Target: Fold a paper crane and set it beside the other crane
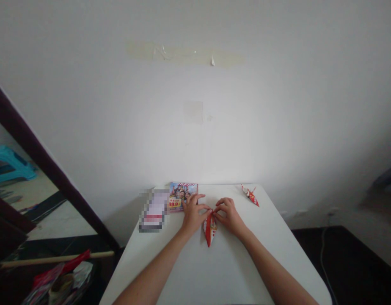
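Holds at the far tip, in narrow pinches of bare left hand [194,215] and bare right hand [229,217], a slim, pointed, red-and-white folded-paper piece [209,231] – low at the smooth white table [198,275], with long axis toward the body, about equally near to both.

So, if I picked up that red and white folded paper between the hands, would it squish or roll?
The folded paper is probably very light, since it looks like thin printed paper. Its folds may make it a bit stiff, though squeezing could crumple it. It likely won't roll, because it's long and pointy, not round.
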